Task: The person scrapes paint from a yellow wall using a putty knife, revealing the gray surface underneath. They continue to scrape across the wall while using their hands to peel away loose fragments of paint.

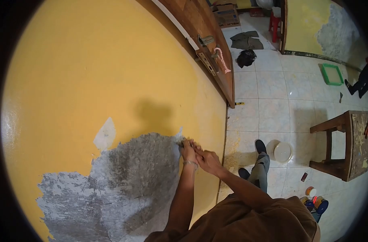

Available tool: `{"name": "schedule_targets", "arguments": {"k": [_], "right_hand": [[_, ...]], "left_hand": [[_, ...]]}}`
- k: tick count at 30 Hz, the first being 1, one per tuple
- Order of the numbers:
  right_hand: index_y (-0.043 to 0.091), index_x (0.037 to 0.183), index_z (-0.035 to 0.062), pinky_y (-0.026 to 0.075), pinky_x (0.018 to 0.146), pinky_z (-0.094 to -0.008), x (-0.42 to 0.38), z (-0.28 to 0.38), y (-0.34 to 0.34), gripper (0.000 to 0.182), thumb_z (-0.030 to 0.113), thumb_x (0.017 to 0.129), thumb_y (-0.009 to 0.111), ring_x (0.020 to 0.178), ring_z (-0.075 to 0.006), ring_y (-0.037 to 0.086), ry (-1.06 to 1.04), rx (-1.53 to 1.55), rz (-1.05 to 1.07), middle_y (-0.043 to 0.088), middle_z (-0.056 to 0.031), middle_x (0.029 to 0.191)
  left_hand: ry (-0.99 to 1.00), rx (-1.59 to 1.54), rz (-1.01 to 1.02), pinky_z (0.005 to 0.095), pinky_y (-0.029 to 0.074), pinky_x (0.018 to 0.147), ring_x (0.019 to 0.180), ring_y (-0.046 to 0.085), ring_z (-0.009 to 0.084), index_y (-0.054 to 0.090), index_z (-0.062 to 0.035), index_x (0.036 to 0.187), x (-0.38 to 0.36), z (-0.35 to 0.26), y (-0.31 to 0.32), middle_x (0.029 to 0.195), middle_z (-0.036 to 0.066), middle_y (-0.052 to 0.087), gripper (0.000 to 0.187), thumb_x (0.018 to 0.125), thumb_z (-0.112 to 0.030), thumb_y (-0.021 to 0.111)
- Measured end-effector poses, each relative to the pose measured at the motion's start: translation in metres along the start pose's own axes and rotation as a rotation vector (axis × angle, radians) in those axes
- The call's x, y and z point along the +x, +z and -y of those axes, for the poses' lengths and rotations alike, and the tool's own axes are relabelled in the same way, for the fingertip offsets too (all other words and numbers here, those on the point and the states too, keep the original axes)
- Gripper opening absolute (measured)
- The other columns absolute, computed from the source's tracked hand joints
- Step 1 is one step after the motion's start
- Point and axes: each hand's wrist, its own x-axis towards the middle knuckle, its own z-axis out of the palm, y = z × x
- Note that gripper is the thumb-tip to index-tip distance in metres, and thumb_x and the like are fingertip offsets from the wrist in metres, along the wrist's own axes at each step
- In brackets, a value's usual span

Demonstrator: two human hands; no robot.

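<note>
Yellow paint (71, 80) covers the wall, and a rough grey bare patch (143, 177) spreads across its lower part. At the upper right edge of that patch, my left hand (188, 152), with a bracelet at the wrist, is closed around a scraper (180, 142). Only the dark end of this tool shows, against the wall; the fingers hide the rest. My right hand (209, 162) is closed too, its fingers on the same tool just beside the left hand.
A wooden door (216, 52) stands right of the wall. On the tiled floor are a white bucket (283, 152), a wooden stool (347, 145), paint cans (321, 205), a green tray (332, 74), a yellow cutter (239, 103) and a black bag (246, 59). Another person's legs (361, 82) show far right.
</note>
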Motion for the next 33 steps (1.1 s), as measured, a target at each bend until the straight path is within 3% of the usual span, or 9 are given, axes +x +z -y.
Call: {"name": "schedule_targets", "arguments": {"k": [11, 14, 15, 22, 25, 28, 30, 32, 33], "right_hand": [[0.065, 0.118, 0.0091, 0.050, 0.060, -0.0398, -0.003, -0.011, -0.001, 0.033, 0.007, 0.086, 0.061, 0.068, -0.0364, 0.064, 0.016, -0.007, -0.003, 0.064, -0.0212, 0.077], [0.067, 0.116, 0.0099, 0.050, 0.061, -0.0402, -0.013, -0.014, 0.003, 0.029, 0.011, 0.087, 0.060, 0.067, -0.0371, 0.064, -0.074, 0.059, -0.082, 0.063, -0.0210, 0.076], [0.067, 0.116, 0.0105, 0.051, 0.062, -0.0407, -0.018, -0.007, -0.003, 0.029, 0.015, 0.088, 0.059, 0.069, -0.0384, 0.064, 0.017, 0.025, 0.039, 0.065, -0.0218, 0.080], [0.065, 0.120, 0.0121, 0.052, 0.062, -0.0412, 0.007, -0.027, -0.003, 0.032, 0.016, 0.089, 0.059, 0.069, -0.0383, 0.065, -0.028, -0.001, -0.018, 0.065, -0.0227, 0.079], [0.065, 0.120, 0.0112, 0.052, 0.064, -0.0415, -0.006, -0.019, -0.005, 0.033, 0.014, 0.088, 0.059, 0.071, -0.0370, 0.066, -0.038, -0.009, 0.035, 0.065, -0.0231, 0.082], [0.065, 0.120, 0.0108, 0.052, 0.064, -0.0424, 0.016, -0.023, 0.003, 0.032, 0.014, 0.089, 0.059, 0.071, -0.0374, 0.066, 0.007, -0.017, 0.019, 0.065, -0.0234, 0.082], [0.066, 0.119, 0.0108, 0.052, 0.065, -0.0431, 0.021, -0.026, 0.003, 0.031, 0.014, 0.089, 0.058, 0.072, -0.0380, 0.066, 0.042, 0.013, -0.030, 0.065, -0.0237, 0.081], [0.066, 0.118, 0.0107, 0.051, 0.063, -0.0434, 0.008, -0.024, -0.005, 0.031, 0.014, 0.089, 0.058, 0.070, -0.0383, 0.065, -0.073, -0.044, -0.035, 0.063, -0.0237, 0.078], [0.066, 0.118, 0.0115, 0.051, 0.063, -0.0435, -0.004, -0.016, -0.011, 0.031, 0.016, 0.089, 0.059, 0.070, -0.0383, 0.065, -0.023, -0.061, 0.043, 0.063, -0.0232, 0.077]], "left_hand": [[0.045, 0.070, -0.052, 0.0341, 0.043, 0.052, 0.052, 0.046, 0.0178, 0.049, -0.0077, 0.085, -0.003, 0.015, -0.002, 0.067, 0.003, 0.046, 0.035, 0.103, -0.036, 0.038], [0.049, 0.072, -0.054, 0.0341, 0.043, 0.051, 0.052, 0.046, 0.0176, 0.050, -0.0077, 0.087, -0.004, 0.024, -0.007, 0.068, 0.003, 0.046, 0.037, 0.103, -0.039, 0.038], [0.028, 0.042, -0.065, 0.0342, 0.043, 0.051, 0.052, 0.046, 0.0175, 0.050, -0.0072, 0.087, -0.008, 0.025, -0.013, 0.068, 0.003, 0.046, 0.037, 0.103, -0.038, 0.039], [0.087, 0.035, -0.024, 0.0343, 0.044, 0.048, 0.051, 0.048, 0.0185, 0.051, -0.0011, 0.095, 0.010, 0.021, 0.008, 0.068, 0.006, 0.047, 0.035, 0.103, -0.033, 0.041], [0.093, 0.012, -0.128, 0.0335, 0.044, 0.049, 0.052, 0.048, 0.0180, 0.053, -0.0009, 0.090, -0.006, 0.031, -0.011, 0.069, 0.006, 0.048, 0.036, 0.103, -0.033, 0.042], [0.119, 0.123, -0.052, 0.0333, 0.044, 0.049, 0.052, 0.049, 0.0182, 0.053, -0.0018, 0.088, 0.034, 0.019, -0.003, 0.069, 0.006, 0.049, 0.036, 0.103, -0.032, 0.043], [0.120, 0.098, -0.009, 0.0334, 0.045, 0.049, 0.053, 0.049, 0.0181, 0.054, -0.0025, 0.088, 0.018, 0.012, 0.012, 0.070, 0.007, 0.051, 0.036, 0.102, -0.034, 0.043], [0.074, -0.003, -0.046, 0.0337, 0.045, 0.050, 0.053, 0.049, 0.0180, 0.053, -0.0026, 0.088, 0.008, 0.020, 0.006, 0.071, 0.006, 0.051, 0.037, 0.102, -0.036, 0.044], [0.071, 0.000, -0.062, 0.0345, 0.043, 0.049, 0.052, 0.047, 0.0174, 0.048, -0.0058, 0.084, 0.000, 0.028, -0.003, 0.068, 0.004, 0.048, 0.035, 0.103, -0.034, 0.038]]}}
